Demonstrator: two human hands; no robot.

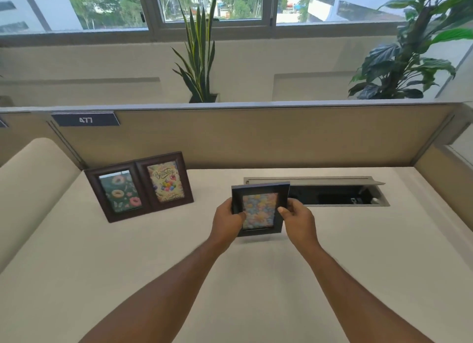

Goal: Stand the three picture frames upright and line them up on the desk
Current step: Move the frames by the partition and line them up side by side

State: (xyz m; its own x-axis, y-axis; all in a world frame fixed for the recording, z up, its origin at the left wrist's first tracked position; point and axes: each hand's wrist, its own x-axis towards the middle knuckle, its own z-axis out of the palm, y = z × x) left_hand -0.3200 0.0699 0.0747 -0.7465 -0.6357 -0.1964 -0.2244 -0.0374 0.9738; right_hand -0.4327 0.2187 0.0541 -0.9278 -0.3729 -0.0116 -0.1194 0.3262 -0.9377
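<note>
A black picture frame (260,208) with a pastel floral print is gripped at its side edges by the left hand (226,221) and right hand (298,218), at mid-desk (358,253). Far left, a doughnut-print frame (116,193) and a "Happy Birthday" frame (166,181) are stood upright, touching. "477" is read on a partition label (85,119).

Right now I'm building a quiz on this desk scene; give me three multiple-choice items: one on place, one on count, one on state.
1. Where do the brown frames stand?
A. left of the dark frame
B. right of it
C. in the cable tray

2. How many frames stand unheld on the desk?
A. none
B. two
C. four

3. The dark frame is:
A. lying face down
B. held by both hands
C. leaning on the partition

Answers: A, they sit at far left; B, two brown ones adjoin; B, left hand and right hand grip its sides.
</note>
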